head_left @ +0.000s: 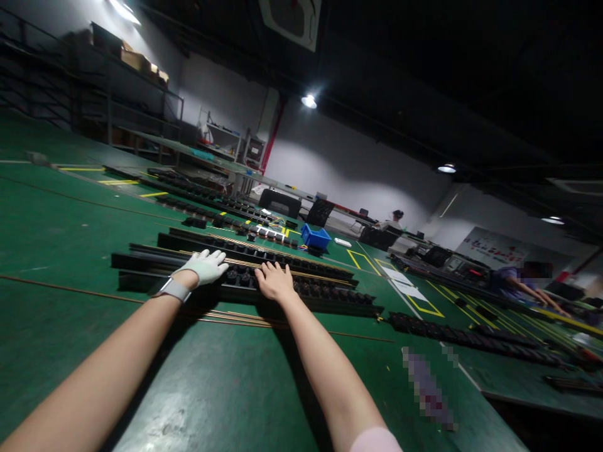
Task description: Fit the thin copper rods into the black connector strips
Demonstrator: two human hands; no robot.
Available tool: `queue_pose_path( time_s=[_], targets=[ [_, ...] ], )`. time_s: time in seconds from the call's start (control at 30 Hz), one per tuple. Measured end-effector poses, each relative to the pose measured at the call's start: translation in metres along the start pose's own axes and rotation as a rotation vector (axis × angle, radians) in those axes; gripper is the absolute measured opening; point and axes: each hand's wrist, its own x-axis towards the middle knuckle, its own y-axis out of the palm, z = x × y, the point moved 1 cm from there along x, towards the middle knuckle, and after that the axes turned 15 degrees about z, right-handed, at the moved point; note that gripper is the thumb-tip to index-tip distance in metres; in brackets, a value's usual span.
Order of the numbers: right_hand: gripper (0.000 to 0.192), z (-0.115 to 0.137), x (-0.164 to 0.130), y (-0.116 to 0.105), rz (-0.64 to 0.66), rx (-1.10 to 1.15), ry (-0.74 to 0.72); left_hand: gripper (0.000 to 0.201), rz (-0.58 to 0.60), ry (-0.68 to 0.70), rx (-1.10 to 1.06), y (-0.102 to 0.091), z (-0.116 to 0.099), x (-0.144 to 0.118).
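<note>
Two bare forearms reach forward from the bottom edge across a green counter (70, 226) that tilts steeply in the view. A pink sleeve cuff (374, 441) shows at the lower right. Between the arms and just past them, thin copper rods (235, 317) lie flat on the counter, running left to right.

The left hand (205, 267) wears a white glove, with a pale watch band (174, 289) on the wrist. It rests palm down, fingers loosely spread and gripping nothing, on the near long black rail (325, 295). The right hand (274, 281), bare, lies just beside it on the same rail, flat, fingers spread wide and holding nothing. The rail runs left to right across the counter and carries a row of small black blocks along its length. A copper strip (245, 262) runs along the rail behind the fingertips.

Right behind lies a second black rail (188, 242), parallel to the first. Farther back, more black rails and loose black parts sit in rows, with a blue bin (315, 237) near them and yellow tape lines (360, 259) marking the counter. To the right, another dark rail (471, 339) lies lengthwise, and a person in a purple top (518, 282) leans over the counter there. Another person (394, 220) sits far back near the white wall. Metal shelves (136, 94) with boxes stand at far left, and ceiling lamps (308, 100) glow overhead.
</note>
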Motion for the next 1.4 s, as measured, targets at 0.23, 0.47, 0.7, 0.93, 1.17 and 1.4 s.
queue_pose_path(
  time_s=[0.23, 0.47, 0.7, 0.93, 1.17, 1.4],
  targets=[
    [0.075, -0.001, -0.002, 0.003, -0.016, -0.006, 0.008, 0.056, -0.031, 0.027, -0.011, 0.000, 0.000, -0.003],
    [0.072, 0.007, 0.003, 0.009, -0.065, -0.022, -0.041, 0.052, -0.045, -0.002, -0.110, -0.004, -0.002, -0.007],
    [0.068, 0.008, 0.005, 0.017, -0.062, -0.003, -0.034, 0.053, -0.033, -0.011, -0.074, -0.005, -0.006, -0.011],
    [0.065, 0.008, 0.003, 0.015, -0.059, 0.007, -0.029, 0.053, -0.053, 0.013, -0.010, -0.015, -0.002, -0.021],
    [0.065, 0.006, 0.003, 0.019, -0.077, 0.028, -0.042, 0.068, -0.099, -0.231, -0.133, -0.040, 0.050, -0.046],
    [0.064, 0.004, 0.004, 0.021, -0.107, -0.001, -0.046, 0.073, 0.119, -0.244, -0.146, -0.031, 0.039, -0.049]
  ],
)
